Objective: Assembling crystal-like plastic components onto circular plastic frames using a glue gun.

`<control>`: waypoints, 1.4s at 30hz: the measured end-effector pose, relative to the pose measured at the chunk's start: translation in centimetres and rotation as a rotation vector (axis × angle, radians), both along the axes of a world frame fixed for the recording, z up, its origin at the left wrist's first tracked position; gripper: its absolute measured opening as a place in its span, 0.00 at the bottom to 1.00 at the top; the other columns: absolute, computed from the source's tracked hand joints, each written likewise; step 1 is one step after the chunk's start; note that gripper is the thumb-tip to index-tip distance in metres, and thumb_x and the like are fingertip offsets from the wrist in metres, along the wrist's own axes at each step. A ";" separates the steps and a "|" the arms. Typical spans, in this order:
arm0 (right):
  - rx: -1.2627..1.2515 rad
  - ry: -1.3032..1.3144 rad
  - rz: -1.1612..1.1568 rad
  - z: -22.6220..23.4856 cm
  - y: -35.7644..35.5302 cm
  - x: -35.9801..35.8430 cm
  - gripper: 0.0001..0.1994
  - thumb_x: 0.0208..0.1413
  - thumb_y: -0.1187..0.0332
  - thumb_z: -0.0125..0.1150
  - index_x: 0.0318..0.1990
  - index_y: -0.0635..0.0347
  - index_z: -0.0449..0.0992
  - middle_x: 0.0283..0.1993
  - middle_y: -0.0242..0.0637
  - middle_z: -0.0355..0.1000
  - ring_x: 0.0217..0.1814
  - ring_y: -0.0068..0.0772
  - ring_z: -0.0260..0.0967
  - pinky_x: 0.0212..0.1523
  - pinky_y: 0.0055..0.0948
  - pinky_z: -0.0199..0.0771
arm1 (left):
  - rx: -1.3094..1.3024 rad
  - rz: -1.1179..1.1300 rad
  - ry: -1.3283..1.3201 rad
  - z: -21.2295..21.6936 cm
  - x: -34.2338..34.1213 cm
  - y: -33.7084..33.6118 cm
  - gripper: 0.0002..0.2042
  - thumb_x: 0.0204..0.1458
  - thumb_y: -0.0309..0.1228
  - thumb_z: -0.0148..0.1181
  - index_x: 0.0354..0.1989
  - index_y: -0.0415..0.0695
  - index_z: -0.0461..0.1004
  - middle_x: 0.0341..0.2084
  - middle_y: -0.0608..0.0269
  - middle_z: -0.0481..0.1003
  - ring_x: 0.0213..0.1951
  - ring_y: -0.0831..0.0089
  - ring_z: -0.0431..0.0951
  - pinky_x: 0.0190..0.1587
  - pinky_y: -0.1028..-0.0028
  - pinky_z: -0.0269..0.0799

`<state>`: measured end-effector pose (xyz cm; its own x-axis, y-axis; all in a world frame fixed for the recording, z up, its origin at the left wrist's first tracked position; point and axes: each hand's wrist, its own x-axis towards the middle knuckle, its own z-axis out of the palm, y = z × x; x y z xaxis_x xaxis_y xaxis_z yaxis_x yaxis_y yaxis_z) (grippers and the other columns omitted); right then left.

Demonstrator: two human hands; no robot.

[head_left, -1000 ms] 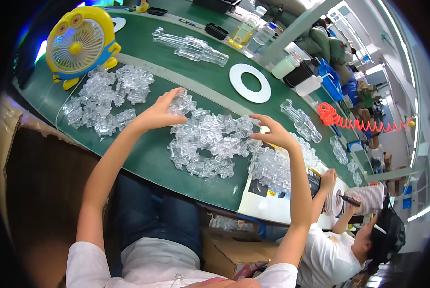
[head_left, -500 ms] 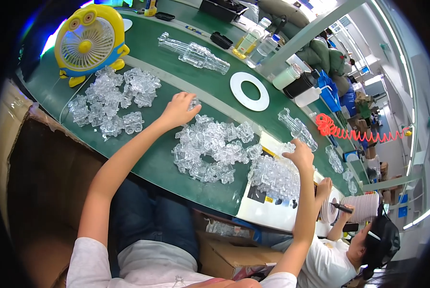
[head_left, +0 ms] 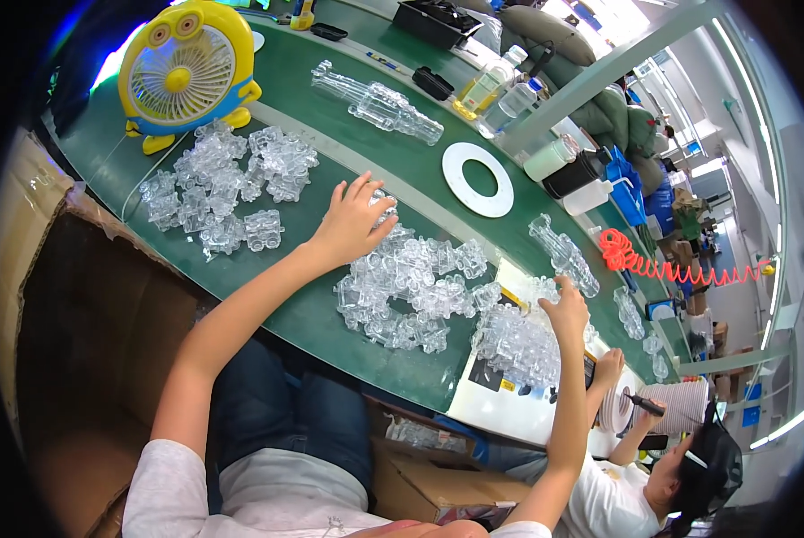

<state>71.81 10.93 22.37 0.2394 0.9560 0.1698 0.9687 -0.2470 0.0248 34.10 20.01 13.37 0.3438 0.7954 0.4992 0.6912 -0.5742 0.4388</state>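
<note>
My left hand (head_left: 352, 222) is over the green bench with its fingers spread. A clear plastic piece (head_left: 382, 208) shows beside its thumb and fingertips; whether they touch it is hard to see. Just below lies a loose heap of clear plastic pieces (head_left: 402, 278). My right hand (head_left: 565, 312) is at the far edge of a denser stack of clear pieces (head_left: 517, 345) on a white board (head_left: 473, 408). Its thumb and forefinger are apart, with nothing visible held between them.
A yellow and blue fan (head_left: 186, 76) stands at the far left behind another heap of clear pieces (head_left: 209, 184). Longer clear assemblies (head_left: 379, 108), a white ring (head_left: 478, 179) and bottles (head_left: 512, 103) lie beyond. A red coiled hose (head_left: 653, 264) hangs right, near a co-worker (head_left: 635, 484).
The view has shifted, moving the bench slightly right and down. My left fingers have spread wider beside the clear piece. My right hand has dropped slightly and stays by the stack.
</note>
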 end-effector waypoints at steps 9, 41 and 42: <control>0.226 -0.031 0.173 1.5 3.4 -0.7 0.20 0.40 0.66 0.66 0.44 0.59 0.74 0.41 0.42 0.74 0.43 0.41 0.72 0.45 0.34 0.69 | 0.122 0.025 -0.251 2.3 -3.4 -5.8 0.12 0.51 0.31 0.52 0.44 0.43 0.70 0.53 0.52 0.63 0.59 0.52 0.56 0.58 0.53 0.50; 0.168 0.183 0.668 -1.7 20.7 -10.9 0.14 0.40 0.68 0.66 0.38 0.53 0.77 0.40 0.35 0.72 0.42 0.39 0.70 0.43 0.32 0.69 | 0.127 0.020 -0.395 0.4 -5.4 -11.0 0.12 0.44 0.24 0.49 0.38 0.41 0.72 0.48 0.52 0.67 0.55 0.51 0.63 0.56 0.53 0.55; 0.169 0.149 0.665 -1.8 20.8 -11.0 0.14 0.40 0.68 0.66 0.38 0.52 0.77 0.40 0.35 0.72 0.42 0.39 0.70 0.43 0.32 0.69 | 0.111 0.032 -0.376 -0.1 -5.9 -11.9 0.12 0.44 0.24 0.49 0.38 0.40 0.72 0.48 0.51 0.67 0.54 0.50 0.63 0.56 0.52 0.55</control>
<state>60.82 31.77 20.60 -0.3549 0.8708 0.3403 0.9055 0.4107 -0.1067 28.24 8.14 13.30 0.0967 0.7367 0.6692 0.5126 -0.6132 0.6010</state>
